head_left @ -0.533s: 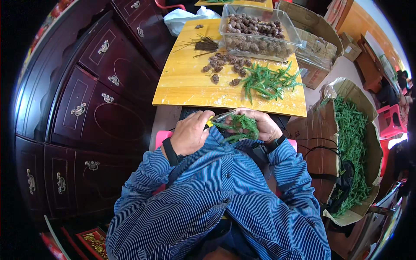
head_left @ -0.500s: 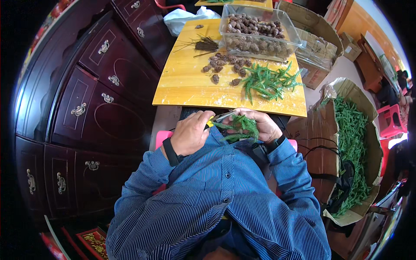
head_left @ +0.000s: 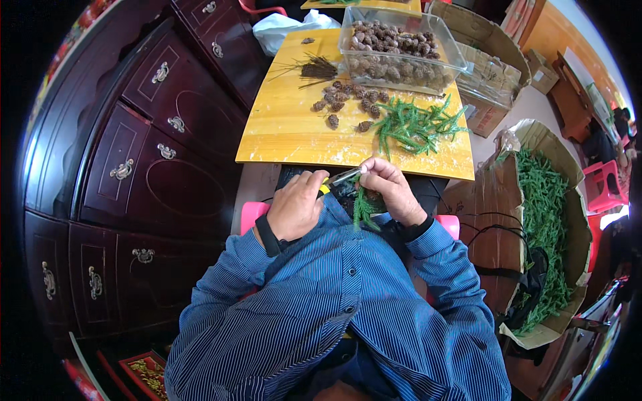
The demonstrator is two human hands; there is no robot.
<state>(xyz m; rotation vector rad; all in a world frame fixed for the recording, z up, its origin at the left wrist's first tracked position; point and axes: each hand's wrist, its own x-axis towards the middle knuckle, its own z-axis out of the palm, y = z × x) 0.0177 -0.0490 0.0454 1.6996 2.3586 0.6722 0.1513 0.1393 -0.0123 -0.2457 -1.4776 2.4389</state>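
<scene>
My left hand (head_left: 297, 206) is closed around pliers (head_left: 342, 178) with yellow on the handles, their metal jaws pointing right. Pinched in the fingers of my right hand (head_left: 394, 192) is a green artificial pine sprig (head_left: 363, 211), which hangs down over my lap. The jaw tips meet the sprig's upper end at my right fingertips; whether they grip it I cannot tell. Just beyond my hands, on the yellow table (head_left: 294, 144), lie a heap of green sprigs (head_left: 418, 127), several loose brown pine cones (head_left: 348, 97) and a bundle of thin dark wires (head_left: 318, 67).
A clear plastic bin (head_left: 401, 75) of pine cones stands at the table's far right. On my right, an open cardboard box (head_left: 491, 194) holds many green sprigs. Dark wooden drawers (head_left: 147, 160) line the left side. A white plastic bag (head_left: 287, 30) sits behind the table.
My right hand has turned and shifted slightly, with fingertips now higher at the plier jaws. The greenery that spread across its palm now shows as a narrower sprig hanging down. My left hand stays nearly still.
</scene>
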